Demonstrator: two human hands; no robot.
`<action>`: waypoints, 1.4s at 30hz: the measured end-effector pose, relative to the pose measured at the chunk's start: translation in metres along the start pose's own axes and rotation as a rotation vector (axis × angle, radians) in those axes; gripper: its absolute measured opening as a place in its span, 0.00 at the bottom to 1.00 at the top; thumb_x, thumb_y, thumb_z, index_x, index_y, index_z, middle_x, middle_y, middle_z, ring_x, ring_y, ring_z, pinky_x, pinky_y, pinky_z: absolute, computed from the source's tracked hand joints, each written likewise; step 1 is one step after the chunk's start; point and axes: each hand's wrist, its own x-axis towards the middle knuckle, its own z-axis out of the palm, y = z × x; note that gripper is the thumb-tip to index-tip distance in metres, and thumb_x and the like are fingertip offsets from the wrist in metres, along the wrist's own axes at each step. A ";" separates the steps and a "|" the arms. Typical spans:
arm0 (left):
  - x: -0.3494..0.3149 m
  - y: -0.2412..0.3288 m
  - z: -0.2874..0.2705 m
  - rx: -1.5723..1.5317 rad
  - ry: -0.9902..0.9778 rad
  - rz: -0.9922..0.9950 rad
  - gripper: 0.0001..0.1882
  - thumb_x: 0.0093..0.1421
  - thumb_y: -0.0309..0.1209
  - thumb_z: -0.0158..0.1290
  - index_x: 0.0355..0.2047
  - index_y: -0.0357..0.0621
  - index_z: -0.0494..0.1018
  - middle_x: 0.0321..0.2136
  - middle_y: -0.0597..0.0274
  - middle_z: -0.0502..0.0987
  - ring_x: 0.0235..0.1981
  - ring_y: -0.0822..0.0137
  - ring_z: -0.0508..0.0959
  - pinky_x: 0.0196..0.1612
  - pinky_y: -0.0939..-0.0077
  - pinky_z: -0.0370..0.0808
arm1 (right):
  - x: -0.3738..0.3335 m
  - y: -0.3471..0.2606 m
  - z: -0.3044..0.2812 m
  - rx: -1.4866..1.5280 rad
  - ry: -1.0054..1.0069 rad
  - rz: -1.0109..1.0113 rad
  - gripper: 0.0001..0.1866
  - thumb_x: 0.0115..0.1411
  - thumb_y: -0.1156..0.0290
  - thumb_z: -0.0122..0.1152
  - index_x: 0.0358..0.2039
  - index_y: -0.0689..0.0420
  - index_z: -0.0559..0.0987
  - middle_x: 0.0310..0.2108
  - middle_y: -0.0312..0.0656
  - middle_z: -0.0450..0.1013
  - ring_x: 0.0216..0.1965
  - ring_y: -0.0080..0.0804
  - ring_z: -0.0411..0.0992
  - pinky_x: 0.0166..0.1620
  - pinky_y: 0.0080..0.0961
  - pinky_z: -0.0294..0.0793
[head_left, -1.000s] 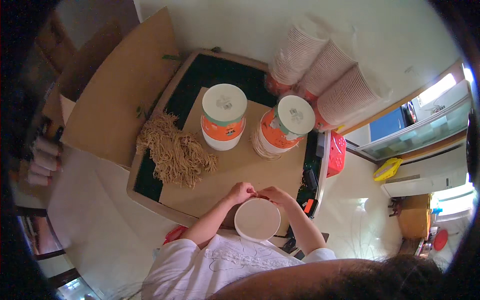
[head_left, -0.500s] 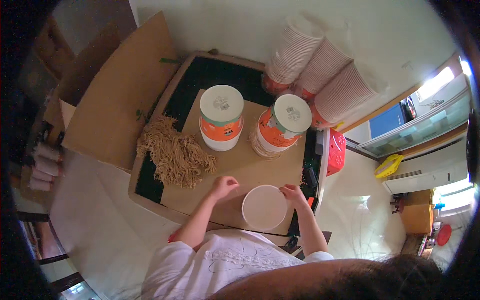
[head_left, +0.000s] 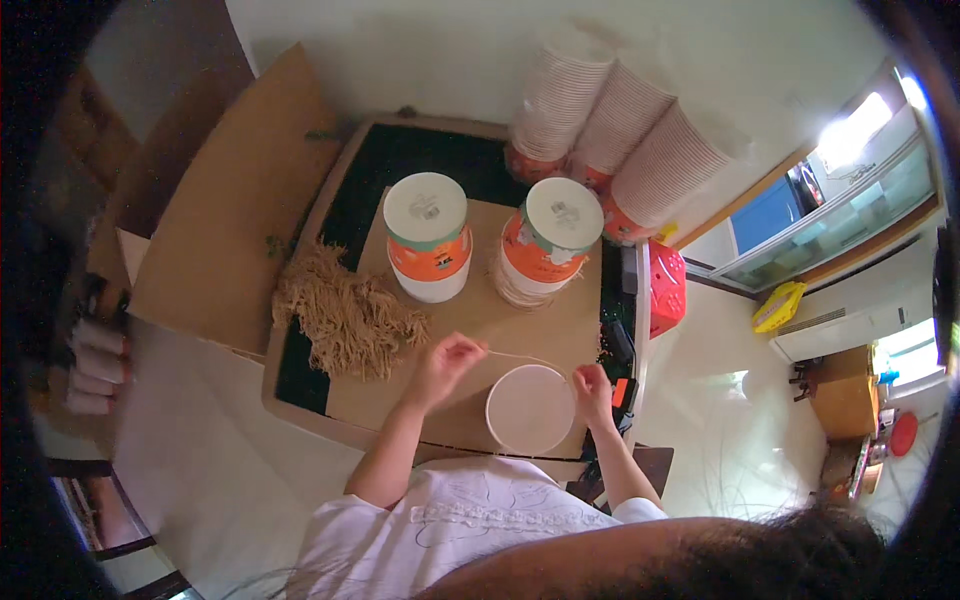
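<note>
A thin tan cord [head_left: 525, 356] stretches between my two hands, slightly bowed. My left hand [head_left: 450, 366] pinches one end of it, thumb and fingertips pressed together. My right hand [head_left: 592, 392] is closed on the other end, beside the rim of a white round paper bucket [head_left: 532, 410]. This bucket stands right in front of my body, and the cord runs just beyond its far rim. A loose heap of tan cords [head_left: 350, 312] lies to the left of my left hand.
Two upturned orange, green and white paper buckets [head_left: 428, 250] stand farther back; the right one [head_left: 545, 255] has cord around its lower part. Tall bucket stacks [head_left: 640, 150] lean against the wall. A cardboard sheet [head_left: 230, 210] rises at left; a red basket [head_left: 667, 290] is at right.
My left hand has risen slightly, and the cord now shows drawn out between both hands. The right hand has shifted a little off the bucket's rim. The whole view has tilted slightly.
</note>
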 end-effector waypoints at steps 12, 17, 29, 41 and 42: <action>-0.057 0.026 0.074 0.503 -0.280 0.213 0.04 0.48 0.25 0.53 0.25 0.40 0.71 0.26 0.58 0.74 0.30 0.62 0.75 0.35 0.73 0.70 | -0.041 -0.104 -0.010 0.334 -0.418 0.097 0.10 0.56 0.71 0.50 0.31 0.64 0.74 0.27 0.38 0.71 0.31 0.22 0.68 0.38 0.17 0.66; -0.063 0.015 0.073 0.518 -0.210 0.231 0.04 0.46 0.24 0.54 0.24 0.42 0.72 0.25 0.61 0.73 0.29 0.64 0.74 0.32 0.75 0.70 | -0.057 -0.081 -0.007 0.286 -0.382 0.060 0.08 0.55 0.71 0.52 0.28 0.63 0.73 0.24 0.34 0.69 0.28 0.18 0.66 0.33 0.14 0.64; -0.077 0.004 0.072 0.679 -0.285 0.294 0.05 0.42 0.24 0.57 0.21 0.45 0.73 0.21 0.64 0.68 0.23 0.66 0.72 0.25 0.75 0.70 | -0.085 -0.075 0.010 0.826 -0.506 0.642 0.10 0.57 0.69 0.49 0.29 0.62 0.73 0.23 0.34 0.68 0.25 0.20 0.65 0.29 0.15 0.65; -0.088 -0.035 0.043 0.587 -0.348 -0.161 0.04 0.47 0.25 0.54 0.23 0.39 0.72 0.22 0.58 0.73 0.23 0.66 0.74 0.27 0.75 0.70 | -0.070 -0.060 -0.041 -0.264 -0.489 0.143 0.09 0.49 0.69 0.58 0.29 0.61 0.76 0.21 0.39 0.70 0.25 0.30 0.69 0.32 0.22 0.68; -0.088 -0.033 0.042 0.588 -0.349 -0.161 0.04 0.47 0.25 0.54 0.23 0.39 0.72 0.22 0.58 0.73 0.23 0.66 0.74 0.27 0.75 0.70 | -0.070 -0.060 -0.043 -0.449 -0.640 0.145 0.12 0.47 0.69 0.59 0.33 0.59 0.75 0.26 0.42 0.71 0.29 0.36 0.70 0.35 0.26 0.69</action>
